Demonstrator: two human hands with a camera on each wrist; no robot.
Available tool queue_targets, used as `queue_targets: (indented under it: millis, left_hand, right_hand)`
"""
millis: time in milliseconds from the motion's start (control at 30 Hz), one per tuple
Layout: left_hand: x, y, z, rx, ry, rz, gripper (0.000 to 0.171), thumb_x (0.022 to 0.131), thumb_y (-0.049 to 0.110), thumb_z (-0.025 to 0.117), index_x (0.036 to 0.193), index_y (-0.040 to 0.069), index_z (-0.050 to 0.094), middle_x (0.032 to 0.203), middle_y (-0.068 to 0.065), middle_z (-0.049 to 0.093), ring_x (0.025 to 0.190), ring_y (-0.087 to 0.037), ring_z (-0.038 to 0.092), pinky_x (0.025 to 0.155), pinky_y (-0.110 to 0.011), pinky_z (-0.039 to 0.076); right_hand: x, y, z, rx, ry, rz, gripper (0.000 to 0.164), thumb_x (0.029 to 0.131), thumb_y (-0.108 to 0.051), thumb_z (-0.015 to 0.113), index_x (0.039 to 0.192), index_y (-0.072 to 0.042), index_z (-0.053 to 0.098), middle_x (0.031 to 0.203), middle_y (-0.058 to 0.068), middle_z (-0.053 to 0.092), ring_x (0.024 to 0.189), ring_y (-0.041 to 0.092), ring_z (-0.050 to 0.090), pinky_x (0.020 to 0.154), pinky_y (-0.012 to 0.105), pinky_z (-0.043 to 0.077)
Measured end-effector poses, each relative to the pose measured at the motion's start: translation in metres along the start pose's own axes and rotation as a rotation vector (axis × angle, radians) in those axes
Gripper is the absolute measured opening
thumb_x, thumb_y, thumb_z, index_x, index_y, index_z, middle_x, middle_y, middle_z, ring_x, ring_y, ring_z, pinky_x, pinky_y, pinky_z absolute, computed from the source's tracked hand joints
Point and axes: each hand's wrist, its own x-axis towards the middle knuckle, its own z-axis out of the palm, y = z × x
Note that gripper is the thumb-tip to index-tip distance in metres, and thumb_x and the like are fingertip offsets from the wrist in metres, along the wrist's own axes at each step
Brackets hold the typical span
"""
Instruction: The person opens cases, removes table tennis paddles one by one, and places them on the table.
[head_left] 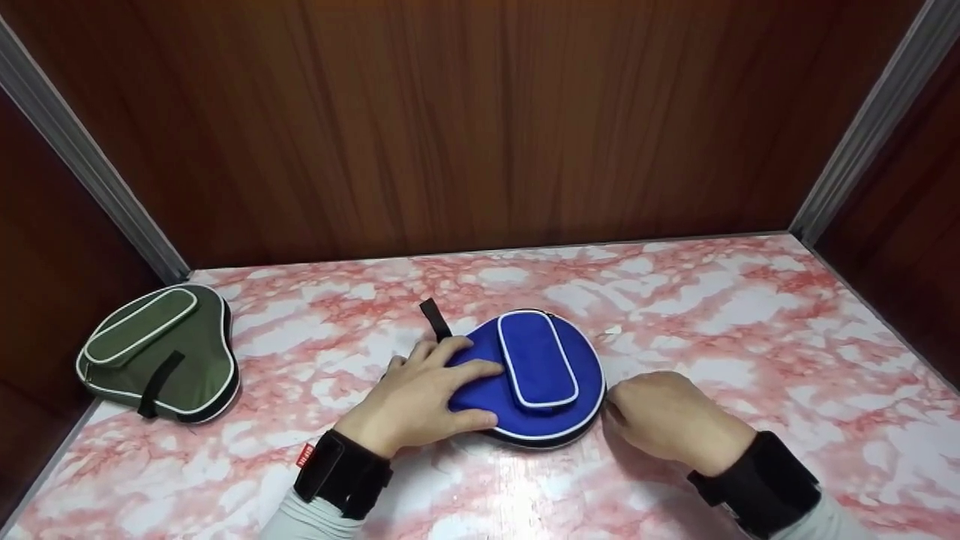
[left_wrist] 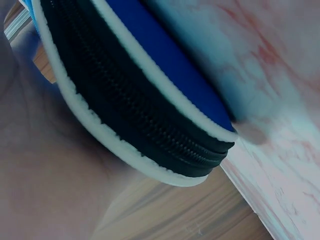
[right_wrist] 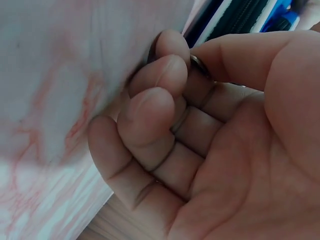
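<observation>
A blue table tennis bat case (head_left: 476, 390) with white piping and a raised pocket lies on the table. Across its narrow left end rests my left hand (head_left: 424, 394), thumb and fingers spread on the top face. The case's black zipped side (left_wrist: 140, 110) shows close up in the left wrist view, beside the palm. At the round right edge, my right hand (head_left: 660, 412) has its fingers curled. Between thumb and forefinger it pinches a small metal zipper pull (right_wrist: 200, 66), mostly covered by the fingertips.
An olive green case (head_left: 202, 367) of similar shape, with a black strap, lies at the far left beside the side wall. A black strap (head_left: 435, 318) sticks up behind the blue case. Brown wooden panels (head_left: 480, 127) enclose the red-and-white marbled table (head_left: 720, 300).
</observation>
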Motion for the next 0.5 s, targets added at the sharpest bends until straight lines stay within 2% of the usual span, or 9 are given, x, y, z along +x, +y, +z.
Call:
queue_targets:
  millis: [133, 300, 500]
  left_hand:
    - [0.0, 0.0, 0.0, -0.006, -0.006, -0.009, 0.06, 0.096, 0.065, 0.077, 0.151, 0.043, 0.067, 0.167, -0.011, 0.048, 0.153, -0.049, 0.039, 0.107, -0.082, 0.037]
    - [0.0, 0.001, 0.0, 0.0, -0.016, -0.018, 0.06, 0.096, 0.065, 0.077, 0.151, 0.044, 0.067, 0.168, -0.011, 0.047, 0.155, -0.05, 0.036, 0.108, -0.079, 0.037]
    - [0.001, 0.001, 0.0, -0.004, -0.021, -0.02, 0.06, 0.096, 0.065, 0.077, 0.152, 0.044, 0.067, 0.168, -0.012, 0.047, 0.155, -0.051, 0.035, 0.109, -0.08, 0.036]
  right_hand:
    - [-0.003, -0.005, 0.001, -0.009, 0.018, -0.022, 0.035, 0.1, -0.016, 0.071, 0.069, -0.018, 0.056, 0.062, 0.0, 0.059, 0.062, 0.03, 0.068, 0.066, 0.054, 0.056]
    - [-0.005, -0.012, 0.0, -0.018, 0.017, -0.052, 0.032, 0.099, -0.018, 0.072, 0.071, -0.019, 0.057, 0.062, 0.0, 0.061, 0.061, 0.03, 0.067, 0.063, 0.053, 0.054]
    - [-0.009, -0.02, 0.0, 0.028, 0.032, -0.134, 0.019, 0.098, -0.017, 0.076, 0.084, -0.02, 0.063, 0.066, -0.002, 0.063, 0.065, 0.027, 0.07, 0.062, 0.05, 0.055]
